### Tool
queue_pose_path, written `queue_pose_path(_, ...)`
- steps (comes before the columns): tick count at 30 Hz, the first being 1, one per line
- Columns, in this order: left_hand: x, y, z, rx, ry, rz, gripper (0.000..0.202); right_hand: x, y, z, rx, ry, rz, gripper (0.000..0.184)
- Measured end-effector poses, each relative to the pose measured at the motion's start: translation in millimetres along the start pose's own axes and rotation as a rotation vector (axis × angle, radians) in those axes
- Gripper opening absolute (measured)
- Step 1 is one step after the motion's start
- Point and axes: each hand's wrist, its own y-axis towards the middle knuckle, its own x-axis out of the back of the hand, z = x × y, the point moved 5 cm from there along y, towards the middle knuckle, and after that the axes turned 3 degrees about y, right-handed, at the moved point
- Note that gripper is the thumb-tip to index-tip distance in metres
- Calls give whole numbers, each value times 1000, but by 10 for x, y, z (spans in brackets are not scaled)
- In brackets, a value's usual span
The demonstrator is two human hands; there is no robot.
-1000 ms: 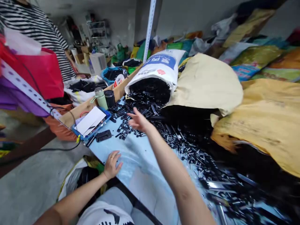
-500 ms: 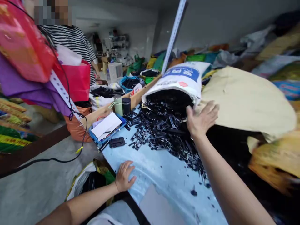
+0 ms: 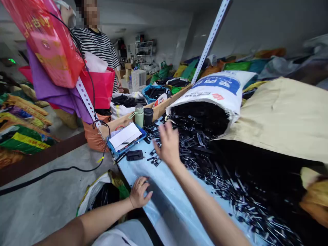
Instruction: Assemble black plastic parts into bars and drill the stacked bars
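My right hand [image 3: 167, 145] is over the left side of the pile of small black plastic parts [image 3: 191, 145], fingers spread and slightly blurred. Nothing shows in its grip. My left hand [image 3: 140, 193] lies at the near edge of the blue tabletop [image 3: 153, 174], fingers loosely apart, a ring on one of them. The parts spill from the mouth of a white woven sack [image 3: 208, 90] with blue print, which lies on its side. A black rectangular part [image 3: 135, 155] lies apart, left of the pile.
A blue tray [image 3: 142, 134] with papers stands at the left edge, beside a green bottle [image 3: 139, 115] and a black cup [image 3: 148, 117]. A cream sack [image 3: 284, 116] lies at right. A black cable [image 3: 77, 168] hangs at left. A person in a striped shirt [image 3: 96, 44] stands beyond.
My right hand has moved left, from beside the sack's mouth to over the left part of the pile. My left hand stays at the table edge. The view has shifted a little.
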Motion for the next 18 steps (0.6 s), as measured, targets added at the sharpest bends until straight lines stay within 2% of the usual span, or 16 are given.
queue_pose_path(1,-10,-6,3,4,4,8,29,-130,-303,189,161,84,143,55)
queue_pose_path(2,-20,-15,6,7,10,16,29,-238,-638,320,264,148,288,50)
queue_pose_path(3,-29,-30,11,5,14,24,28,-303,-967,367,253,183,382,45)
queue_pose_path(5,-37,-67,33,1,9,45,26,-322,-1577,323,52,219,463,38)
queue_pose_path(6,-33,-83,51,3,-5,59,25,-272,-1862,264,-101,224,447,36)
queue_pose_path(9,-7,-24,94,30,-95,132,25,43,-2690,158,-533,210,314,37)
queue_pose_path(11,-44,196,52,113,-191,272,32,296,-3191,204,-720,172,239,38)
queue_pose_path(13,-173,578,-136,235,-313,539,49,526,-3596,296,-830,98,173,40)
queue_pose_path(15,-345,1047,-503,344,-423,875,61,717,-3865,381,-875,-19,69,43)
queue_pose_path(16,-409,1311,-747,331,-487,974,60,786,-3945,416,-875,-85,13,46)
queue_pose_path(18,-517,1778,-1235,271,-614,1073,58,853,-4011,469,-849,-219,-72,50)
